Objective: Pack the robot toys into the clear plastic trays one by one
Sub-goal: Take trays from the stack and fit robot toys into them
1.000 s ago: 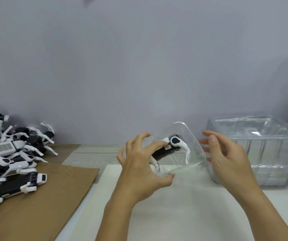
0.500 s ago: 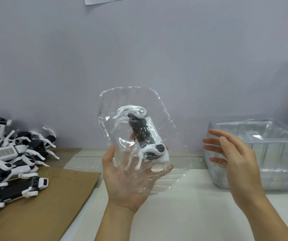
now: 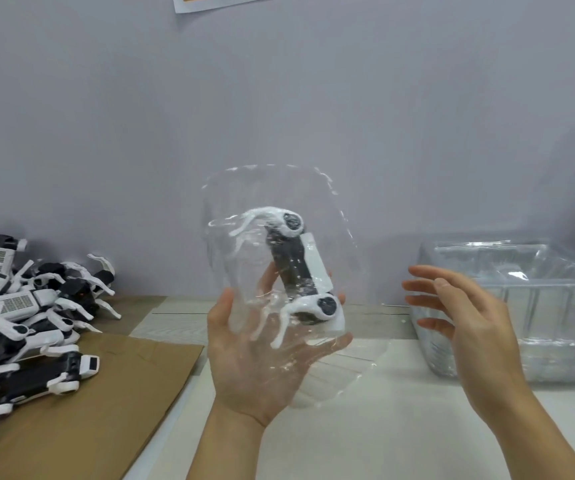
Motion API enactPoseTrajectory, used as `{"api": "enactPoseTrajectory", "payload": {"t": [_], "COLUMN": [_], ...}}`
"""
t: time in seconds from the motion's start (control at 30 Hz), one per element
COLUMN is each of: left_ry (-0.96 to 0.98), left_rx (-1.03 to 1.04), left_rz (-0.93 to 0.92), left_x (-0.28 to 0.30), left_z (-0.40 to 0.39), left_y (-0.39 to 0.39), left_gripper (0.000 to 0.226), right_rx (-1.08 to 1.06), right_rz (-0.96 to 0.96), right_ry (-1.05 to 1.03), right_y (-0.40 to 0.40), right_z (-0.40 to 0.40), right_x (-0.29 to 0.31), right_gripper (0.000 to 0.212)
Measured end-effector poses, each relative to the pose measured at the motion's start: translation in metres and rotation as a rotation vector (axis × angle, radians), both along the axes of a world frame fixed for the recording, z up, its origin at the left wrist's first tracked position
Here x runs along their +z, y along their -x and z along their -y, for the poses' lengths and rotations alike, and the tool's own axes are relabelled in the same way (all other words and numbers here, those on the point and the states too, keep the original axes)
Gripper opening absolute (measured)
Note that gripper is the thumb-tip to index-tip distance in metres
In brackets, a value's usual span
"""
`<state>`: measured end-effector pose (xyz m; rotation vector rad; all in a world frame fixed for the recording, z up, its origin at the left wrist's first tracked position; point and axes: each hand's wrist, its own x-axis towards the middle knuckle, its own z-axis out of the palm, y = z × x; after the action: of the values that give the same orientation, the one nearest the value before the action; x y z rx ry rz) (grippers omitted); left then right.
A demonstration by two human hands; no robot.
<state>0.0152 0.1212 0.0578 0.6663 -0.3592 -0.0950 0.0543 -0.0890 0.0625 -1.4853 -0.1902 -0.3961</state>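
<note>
My left hand (image 3: pixel 255 365) holds a clear plastic tray (image 3: pixel 272 199) upright above the table, palm towards me, fingers behind the tray. Inside the tray lies a black and white robot toy (image 3: pixel 296 268), standing nearly on end with its white legs pointing left. My right hand (image 3: pixel 469 317) hovers to the right of the tray, fingers spread, touching nothing. A pile of several black and white robot toys (image 3: pixel 19 306) lies at the far left.
The toy pile rests partly on a brown cardboard sheet (image 3: pixel 99 410). A stack of clear plastic trays (image 3: pixel 521 306) stands at the right against the grey wall. A white table surface (image 3: pixel 383 427) lies under my hands. A paper sheet (image 3: pixel 216 0) hangs on the wall.
My left hand has lifted the tray with the toy from the table and turned it upright. My right hand has let go and stays beside it.
</note>
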Motion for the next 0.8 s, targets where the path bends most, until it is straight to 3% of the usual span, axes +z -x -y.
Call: {"api": "enactPoseTrajectory", "payload": {"t": [0.1,0.23,0.37,0.8], "left_ry": [-0.287,-0.893,-1.356,-1.871], "left_rx": [0.248,0.489,0.517,0.1], "left_rz": [-0.015,0.029,0.082,0.056], "left_x": [0.003,0.01,0.012,0.024], "left_z": [-0.003,-0.005,-0.006,0.014], "left_y": [-0.002,-0.002,0.003,0.015], "left_gripper": [0.081,0.067,0.062,0.074], "right_rx": [-0.006,-0.023,-0.054,-0.4], "right_rz": [-0.001,0.004,0.01,0.172], "right_ry": [0.007,0.021,0.024,0.138], "right_y": [0.001,0.001,0.001,0.002], "right_z": [0.001,0.002,0.002,0.007], "right_x": [0.001,0.003,0.003,0.012], "right_gripper": [0.029,0.029,0.028,0.032]}}
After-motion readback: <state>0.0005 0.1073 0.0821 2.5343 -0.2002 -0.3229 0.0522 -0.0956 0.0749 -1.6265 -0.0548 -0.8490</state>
